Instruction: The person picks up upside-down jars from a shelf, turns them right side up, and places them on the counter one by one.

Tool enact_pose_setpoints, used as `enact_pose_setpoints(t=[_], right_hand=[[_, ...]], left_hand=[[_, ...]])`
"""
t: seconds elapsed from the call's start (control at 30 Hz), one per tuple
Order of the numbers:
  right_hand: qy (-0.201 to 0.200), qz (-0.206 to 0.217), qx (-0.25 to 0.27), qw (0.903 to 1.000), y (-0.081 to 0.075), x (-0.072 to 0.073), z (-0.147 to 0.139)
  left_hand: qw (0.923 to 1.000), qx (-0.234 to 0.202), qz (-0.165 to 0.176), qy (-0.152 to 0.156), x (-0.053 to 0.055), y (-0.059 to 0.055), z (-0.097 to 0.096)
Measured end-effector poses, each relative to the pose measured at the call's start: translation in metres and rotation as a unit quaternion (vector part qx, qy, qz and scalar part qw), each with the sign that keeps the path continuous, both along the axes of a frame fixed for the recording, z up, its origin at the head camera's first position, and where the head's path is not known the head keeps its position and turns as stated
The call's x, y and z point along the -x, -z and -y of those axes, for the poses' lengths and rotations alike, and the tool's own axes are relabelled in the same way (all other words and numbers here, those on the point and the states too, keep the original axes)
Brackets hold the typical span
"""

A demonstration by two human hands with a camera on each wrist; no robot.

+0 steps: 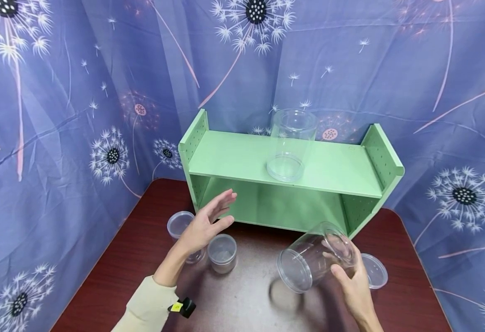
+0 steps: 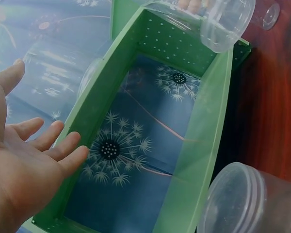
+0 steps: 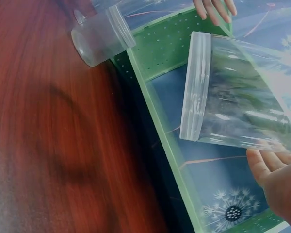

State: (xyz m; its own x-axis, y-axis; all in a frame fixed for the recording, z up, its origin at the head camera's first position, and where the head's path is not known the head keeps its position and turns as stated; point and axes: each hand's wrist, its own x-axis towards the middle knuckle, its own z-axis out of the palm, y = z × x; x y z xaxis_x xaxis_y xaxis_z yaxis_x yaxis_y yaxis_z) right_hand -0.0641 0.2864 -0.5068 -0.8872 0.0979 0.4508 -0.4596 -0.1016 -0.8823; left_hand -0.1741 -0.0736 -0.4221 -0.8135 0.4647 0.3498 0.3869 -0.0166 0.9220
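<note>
My right hand (image 1: 353,281) grips a large clear plastic jar (image 1: 315,256) near its base end. The jar is tilted above the table in front of the shelf, its capped end (image 3: 195,87) pointing down and left in the head view. My left hand (image 1: 201,228) is raised with fingers extended and holds nothing; the left wrist view shows its palm (image 2: 26,170) beside the shelf. Below it a small lidded jar (image 1: 222,254) stands on the table. Another clear jar (image 1: 179,223) is partly hidden behind the left wrist. A tall clear jar (image 1: 291,150) stands on the top shelf.
A light green two-level shelf (image 1: 234,154) with raised side panels stands at the back of the dark red table (image 1: 242,304). A clear lidded container (image 1: 376,272) sits right of my right hand. A blue dandelion-print curtain (image 1: 329,55) hangs behind and at both sides.
</note>
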Motion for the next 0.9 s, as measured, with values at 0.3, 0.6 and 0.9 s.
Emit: enact_pose_setpoints(t=[0.3, 0.6, 0.9], right_hand=[[-0.132, -0.125, 0.120, 0.9760, 0.006, 0.012, 0.001], [-0.154, -0.131, 0.169, 0.9648, 0.014, 0.015, 0.000], [-0.142, -0.103, 0.187, 0.9665, 0.014, 0.013, 0.004]], left_hand=[[0.9996, -0.007, 0.025, 0.005, -0.005, 0.010, -0.001], [0.9986, -0.014, 0.045, 0.022, -0.011, 0.025, -0.012], [0.9974, -0.021, 0.055, 0.041, -0.022, 0.047, -0.030]])
